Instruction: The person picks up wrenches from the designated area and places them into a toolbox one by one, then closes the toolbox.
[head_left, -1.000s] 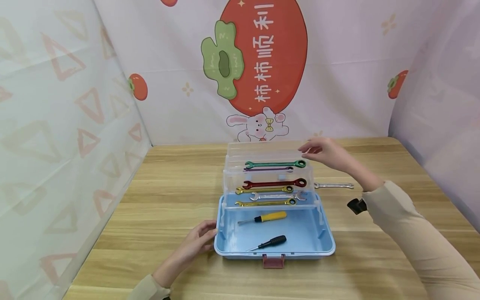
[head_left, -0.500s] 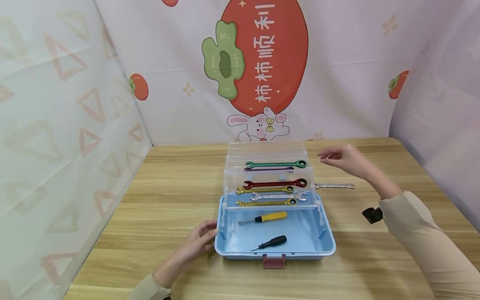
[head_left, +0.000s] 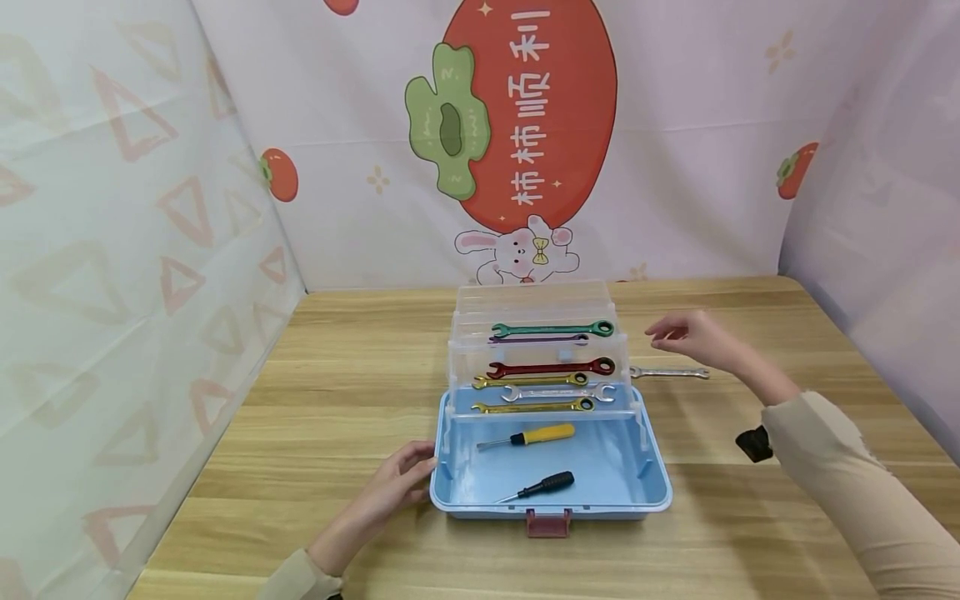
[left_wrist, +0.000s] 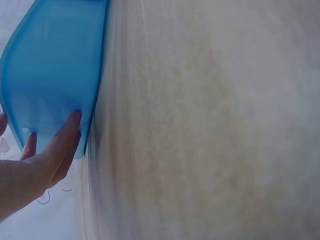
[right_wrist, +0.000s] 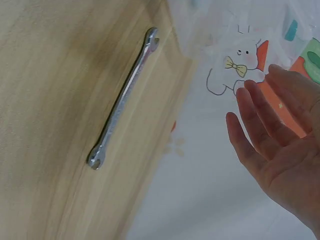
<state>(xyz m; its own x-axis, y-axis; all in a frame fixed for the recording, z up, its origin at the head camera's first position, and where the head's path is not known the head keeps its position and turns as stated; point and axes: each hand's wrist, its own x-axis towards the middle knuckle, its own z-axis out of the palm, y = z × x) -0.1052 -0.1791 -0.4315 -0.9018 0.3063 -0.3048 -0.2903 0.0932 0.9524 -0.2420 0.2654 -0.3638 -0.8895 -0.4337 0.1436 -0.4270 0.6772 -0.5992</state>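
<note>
Left hand [head_left: 399,477] at the blue box [head_left: 611,471], right hand [head_left: 693,338] near a loose wrench [head_left: 670,372]
The left fingers lie uncurled against the box's nine-o'clock side, presumably steadying it; the right hand is empty, its fingers loosely apart; the wrench lies flat on the table [head_left: 337,367] at the box's two o'clock, slim, silver, shiny.

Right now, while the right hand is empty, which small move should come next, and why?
I would probably lower the right hand to the silver wrench on the table: the hand is empty and near it, six other wrenches lie in the clear trays, and the left hand touches the toolbox.
</note>
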